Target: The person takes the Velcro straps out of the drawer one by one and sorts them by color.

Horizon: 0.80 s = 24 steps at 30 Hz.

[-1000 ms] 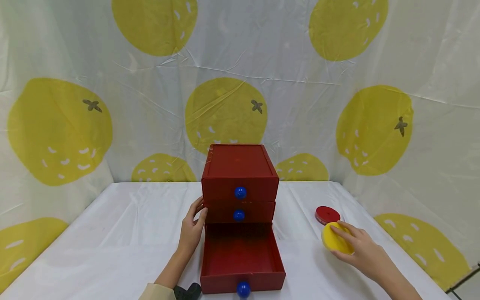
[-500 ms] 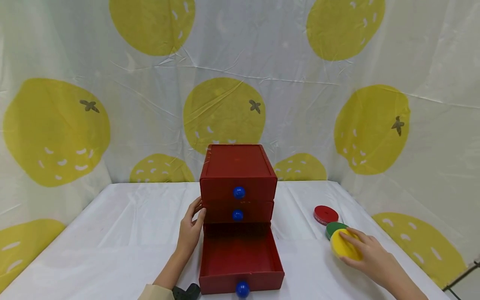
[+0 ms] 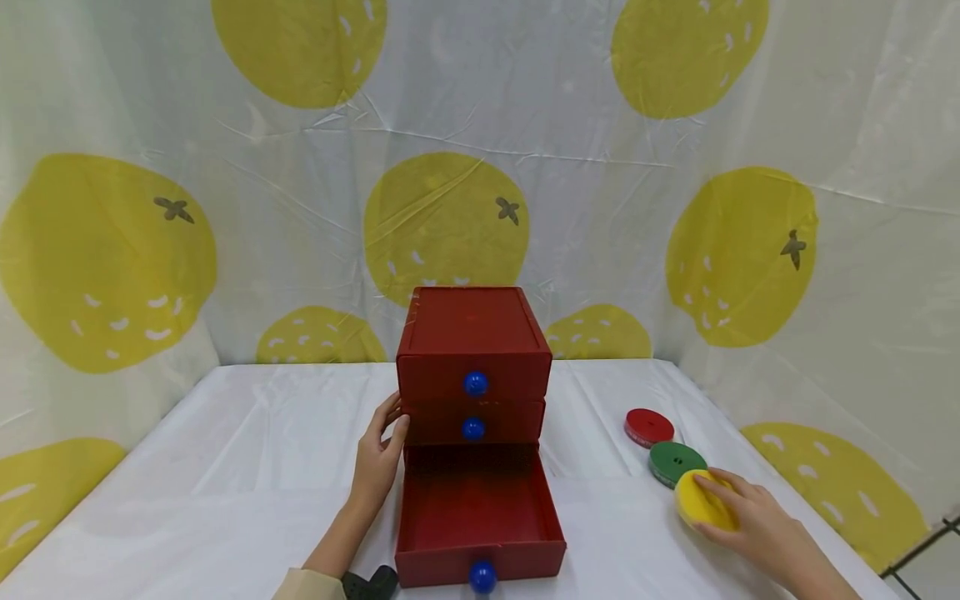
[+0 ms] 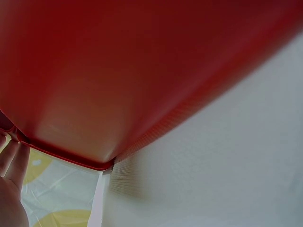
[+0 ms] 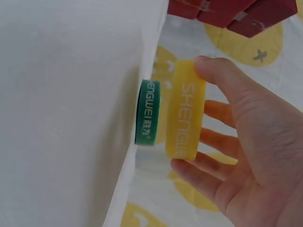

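In the head view my right hand (image 3: 761, 529) grips a yellow roll of tape (image 3: 701, 502) by its edge, above the white table. The right wrist view shows thumb and fingers spread round the yellow roll, with SHENGWEI printed along its side. Right behind it a green roll of tape (image 3: 677, 462) lies flat, its near edge overlapped by the yellow one. My left hand (image 3: 375, 467) rests against the left side of a red drawer cabinet (image 3: 474, 323), fingers fairly straight. The cabinet's bottom drawer (image 3: 517, 560) is pulled out, and no object shows inside.
A red roll of tape (image 3: 649, 427) lies behind the green one. Blue knobs mark the two upper drawers, which are closed. A dark object (image 3: 371, 583) sits beside my left wrist. A sheet printed with yellow fruit (image 3: 450, 225) hangs behind the table (image 3: 262, 467).
My right hand has drawn the yellow roll toward me and to the right, uncovering the green roll, hidden a second ago. My left hand stays against the cabinet.
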### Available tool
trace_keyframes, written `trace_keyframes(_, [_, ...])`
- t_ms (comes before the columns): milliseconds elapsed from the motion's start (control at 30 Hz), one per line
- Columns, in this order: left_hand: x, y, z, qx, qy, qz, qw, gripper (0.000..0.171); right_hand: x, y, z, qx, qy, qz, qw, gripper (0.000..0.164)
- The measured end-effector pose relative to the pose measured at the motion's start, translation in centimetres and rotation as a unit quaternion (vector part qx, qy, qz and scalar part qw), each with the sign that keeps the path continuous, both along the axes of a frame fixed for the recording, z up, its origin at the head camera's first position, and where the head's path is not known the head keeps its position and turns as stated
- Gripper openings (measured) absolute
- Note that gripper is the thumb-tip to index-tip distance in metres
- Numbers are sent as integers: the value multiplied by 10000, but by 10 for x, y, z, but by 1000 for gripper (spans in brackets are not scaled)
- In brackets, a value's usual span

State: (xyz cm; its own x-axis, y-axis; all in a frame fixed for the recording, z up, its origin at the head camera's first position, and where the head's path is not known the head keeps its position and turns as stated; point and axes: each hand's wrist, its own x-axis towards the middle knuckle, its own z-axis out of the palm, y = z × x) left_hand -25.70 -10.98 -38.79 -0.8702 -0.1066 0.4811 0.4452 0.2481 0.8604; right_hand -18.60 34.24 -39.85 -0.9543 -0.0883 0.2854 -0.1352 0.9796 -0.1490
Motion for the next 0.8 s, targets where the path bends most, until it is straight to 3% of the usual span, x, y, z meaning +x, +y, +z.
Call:
trace_keyframes(133, [0,-1,0,-20,-13,-12,10000,39,-3,5,-5,-16,-149,-4,9999,64])
trace_keyframes(333, [1,-1,1,-45,-58,1,10000,39,-9,11,-11,-103,-1033,-257,9943,70])
trace_keyframes(433, [2,-1,1,-52,-44,5,10000,39,-12,12,-13,-163,-1259,-386,9912,75])
trace_keyframes(800, [0,0,0,-21,8,-26,10000,39,-15,14,-17,-221,-1292,-435,9904,78])
